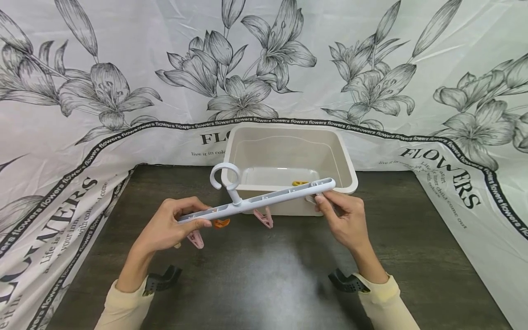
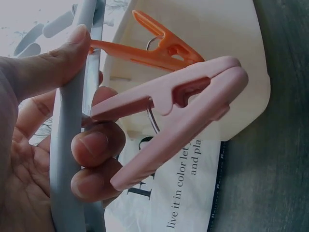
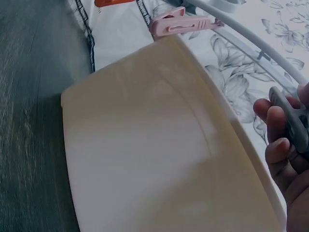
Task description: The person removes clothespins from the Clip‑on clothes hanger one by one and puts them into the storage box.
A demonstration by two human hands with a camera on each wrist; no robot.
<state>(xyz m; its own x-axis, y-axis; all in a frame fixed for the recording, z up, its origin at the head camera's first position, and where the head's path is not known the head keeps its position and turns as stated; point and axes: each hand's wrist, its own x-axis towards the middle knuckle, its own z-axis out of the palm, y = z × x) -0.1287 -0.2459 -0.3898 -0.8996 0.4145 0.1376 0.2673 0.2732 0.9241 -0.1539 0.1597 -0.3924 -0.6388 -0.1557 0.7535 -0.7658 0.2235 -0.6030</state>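
Observation:
A pale grey clip hanger [image 1: 288,193] with a round hook [image 1: 224,169] is held up across both hands, its right end higher. My left hand [image 1: 165,229] grips the left end, thumb on the near side and fingers curled behind. Beside those fingers hangs a pink clothespin [image 2: 169,108], with an orange clothespin [image 2: 159,55] beyond it. Another pink clothespin [image 1: 265,218] hangs near the bar's middle. At the right end, my right hand [image 1: 346,222] pinches a grey clothespin [image 3: 289,118] just under the bar; the fingers partly hide it.
Behind the hanger stands a beige plastic bin [image 1: 284,133] with a yellow clothespin [image 1: 299,183] inside. The dark tabletop [image 1: 264,284] runs up to a white flower-printed cloth [image 1: 185,27] at the back and sides.

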